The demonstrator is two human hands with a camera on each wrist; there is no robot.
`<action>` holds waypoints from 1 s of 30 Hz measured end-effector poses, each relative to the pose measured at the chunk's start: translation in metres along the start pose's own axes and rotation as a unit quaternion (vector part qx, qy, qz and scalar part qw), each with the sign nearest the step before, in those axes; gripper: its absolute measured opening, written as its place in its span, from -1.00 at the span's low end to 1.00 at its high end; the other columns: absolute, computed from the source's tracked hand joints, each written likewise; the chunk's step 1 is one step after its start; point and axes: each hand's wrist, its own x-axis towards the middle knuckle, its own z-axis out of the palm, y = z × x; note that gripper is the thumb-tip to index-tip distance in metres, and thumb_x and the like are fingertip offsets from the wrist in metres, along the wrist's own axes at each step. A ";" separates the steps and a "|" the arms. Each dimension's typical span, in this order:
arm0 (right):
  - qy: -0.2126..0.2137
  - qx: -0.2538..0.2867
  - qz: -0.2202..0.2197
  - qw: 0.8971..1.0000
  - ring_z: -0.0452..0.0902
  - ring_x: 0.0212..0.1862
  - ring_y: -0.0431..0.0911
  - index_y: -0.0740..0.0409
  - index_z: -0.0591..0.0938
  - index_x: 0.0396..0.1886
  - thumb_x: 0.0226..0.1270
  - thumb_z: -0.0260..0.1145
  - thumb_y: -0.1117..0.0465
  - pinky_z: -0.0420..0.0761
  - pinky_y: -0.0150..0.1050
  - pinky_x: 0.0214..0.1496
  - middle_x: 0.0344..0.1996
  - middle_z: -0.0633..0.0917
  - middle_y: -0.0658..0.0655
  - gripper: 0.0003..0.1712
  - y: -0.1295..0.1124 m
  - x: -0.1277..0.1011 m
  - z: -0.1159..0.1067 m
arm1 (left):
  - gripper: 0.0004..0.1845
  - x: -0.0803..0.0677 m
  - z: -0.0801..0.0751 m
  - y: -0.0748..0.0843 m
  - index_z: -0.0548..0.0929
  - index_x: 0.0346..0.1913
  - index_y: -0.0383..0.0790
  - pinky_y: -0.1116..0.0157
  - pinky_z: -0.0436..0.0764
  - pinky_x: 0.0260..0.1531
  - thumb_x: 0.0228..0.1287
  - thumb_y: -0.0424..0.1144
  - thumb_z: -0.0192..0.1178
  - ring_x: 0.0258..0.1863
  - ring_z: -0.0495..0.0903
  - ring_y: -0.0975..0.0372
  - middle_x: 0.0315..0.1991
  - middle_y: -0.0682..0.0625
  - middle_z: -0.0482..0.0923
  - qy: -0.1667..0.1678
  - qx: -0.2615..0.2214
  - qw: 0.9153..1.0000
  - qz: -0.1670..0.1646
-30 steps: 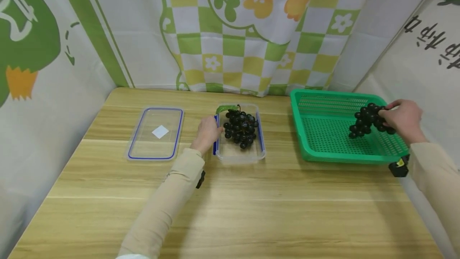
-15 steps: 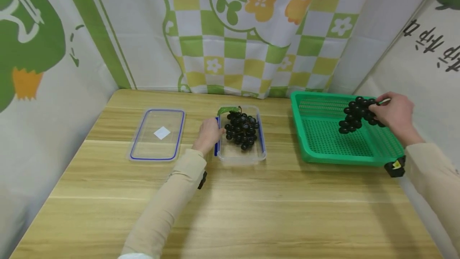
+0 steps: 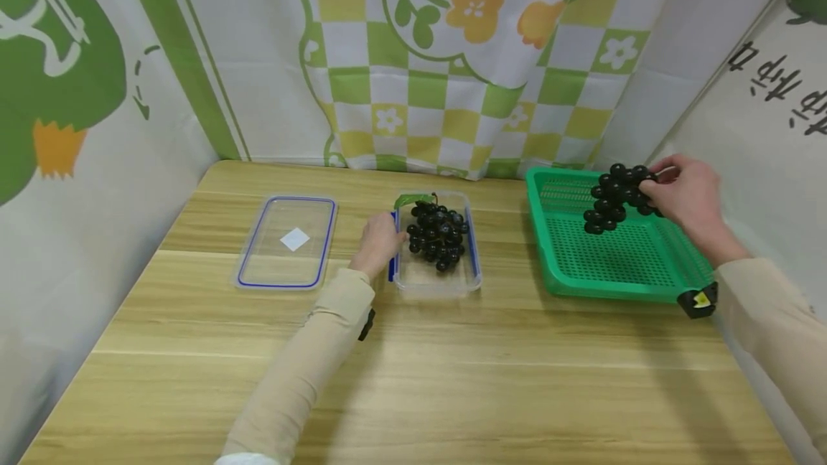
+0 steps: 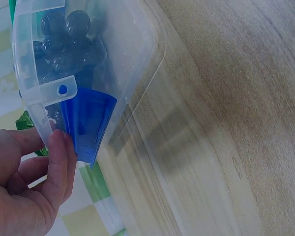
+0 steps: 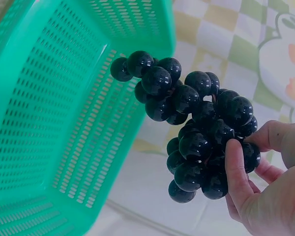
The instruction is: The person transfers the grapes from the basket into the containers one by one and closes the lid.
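- White cloth point(image 3: 446, 120), printed with green and yellow checks and orange flowers, hangs behind the table point(image 3: 452, 386).
- The table has a pale wood grain and carries everything set out.
- Two beige sleeves: the left sleeve point(image 3: 300, 364) runs forward from the near side; the right sleeve point(image 3: 772, 329) enters from the right, angled inward.
- A slotted green basket point(image 3: 607, 291) sits on the right.
- A clear, blue-edged lid point(image 3: 274, 264) lies flat on the left.
- A clear box point(image 3: 439, 284) stands between lid and basket.
- The right hand point(image 3: 688, 196), raised over the basket, pinches the held grapes point(image 3: 614, 199) between thumb and fingers.
- The left hand point(image 3: 377, 242), low beside the box, grips its left edge, fingers bent against a blue flap point(image 4: 88, 120).
- The boxed grapes point(image 3: 438, 235), also black, lie inside the box.
- A green leaf point(image 3: 410, 199) pokes out behind them.
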 end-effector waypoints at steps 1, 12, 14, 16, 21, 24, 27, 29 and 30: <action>0.001 0.001 -0.003 1.000 0.35 -0.69 -0.54 0.41 0.47 -0.01 0.23 0.13 0.26 0.49 -0.48 -0.63 -0.16 0.55 0.47 -0.62 -0.003 0.000 0.001 | -0.62 0.000 0.000 0.000 0.37 -0.66 -0.21 0.46 0.23 -0.82 0.27 -0.23 0.22 -0.82 0.21 0.31 -0.80 0.08 0.16 0.001 0.001 1.000 -0.001; 0.025 0.030 -0.051 0.998 0.29 -0.70 -0.65 0.39 0.53 -0.07 0.17 0.15 0.31 0.41 -0.61 -0.64 -0.19 0.57 0.48 -0.67 -0.026 -0.003 0.014 | -0.73 -0.002 -0.002 -0.001 0.47 -0.53 -0.30 0.46 0.30 -0.82 0.26 -0.24 0.22 -0.80 0.28 0.30 -0.75 0.04 0.28 -0.001 -0.010 1.000 -0.018; 0.024 0.028 -0.051 0.998 0.28 -0.69 -0.66 0.38 0.53 -0.06 0.17 0.14 0.31 0.40 -0.61 -0.63 -0.17 0.58 0.49 -0.66 -0.031 -0.003 0.016 | -0.71 -0.002 -0.002 0.000 0.46 -0.55 -0.29 0.46 0.29 -0.83 0.27 -0.24 0.22 -0.81 0.27 0.30 -0.75 0.04 0.28 0.000 -0.008 1.000 -0.018; 0.018 0.026 -0.053 0.998 0.28 -0.67 -0.66 0.37 0.53 -0.04 0.18 0.14 0.30 0.39 -0.63 -0.61 -0.15 0.59 0.49 -0.65 -0.035 -0.004 0.017 | -0.68 -0.001 -0.002 0.000 0.43 -0.58 -0.26 0.46 0.27 -0.84 0.27 -0.24 0.22 -0.82 0.26 0.30 -0.76 0.04 0.27 0.003 -0.003 1.000 -0.018; 0.007 0.030 -0.056 0.998 0.29 -0.63 -0.66 0.35 0.52 -0.02 0.17 0.14 0.29 0.38 -0.65 -0.57 -0.13 0.60 0.48 -0.63 -0.045 -0.006 0.021 | -0.63 -0.001 -0.001 0.002 0.39 -0.64 -0.22 0.46 0.23 -0.85 0.28 -0.22 0.21 -0.84 0.22 0.31 -0.81 0.07 0.21 -0.002 0.003 1.000 -0.012; 0.009 0.037 -0.068 0.997 0.30 -0.64 -0.65 0.35 0.53 -0.04 0.16 0.15 0.31 0.40 -0.63 -0.59 -0.16 0.60 0.47 -0.64 -0.050 -0.009 0.024 | -0.64 -0.001 0.000 0.003 0.39 -0.64 -0.22 0.47 0.22 -0.85 0.28 -0.22 0.21 -0.84 0.22 0.31 -0.81 0.08 0.19 -0.004 -0.001 1.000 -0.010; 0.010 0.045 -0.085 0.995 0.31 -0.64 -0.64 0.34 0.55 -0.06 0.15 0.16 0.31 0.42 -0.60 -0.61 -0.19 0.61 0.48 -0.66 -0.057 -0.010 0.028 | -0.64 -0.001 0.001 0.003 0.40 -0.63 -0.23 0.46 0.22 -0.85 0.28 -0.22 0.22 -0.84 0.22 0.31 -0.80 0.07 0.19 0.002 -0.001 1.000 -0.014; 0.010 0.048 -0.091 0.995 0.32 -0.63 -0.64 0.32 0.56 -0.07 0.14 0.17 0.30 0.41 -0.59 -0.60 -0.19 0.63 0.46 -0.66 -0.061 -0.011 0.030 | -0.65 -0.001 0.001 0.003 0.40 -0.63 -0.23 0.46 0.23 -0.85 0.27 -0.22 0.22 -0.84 0.23 0.31 -0.80 0.07 0.21 0.003 -0.005 1.000 -0.015; 0.012 0.048 -0.095 0.994 0.32 -0.60 -0.64 0.30 0.57 -0.07 0.14 0.18 0.30 0.40 -0.60 -0.59 -0.20 0.64 0.45 -0.66 -0.062 -0.011 0.032 | -0.64 -0.002 0.001 0.003 0.40 -0.63 -0.23 0.46 0.23 -0.85 0.27 -0.22 0.22 -0.84 0.23 0.31 -0.81 0.07 0.21 0.004 -0.005 1.000 -0.013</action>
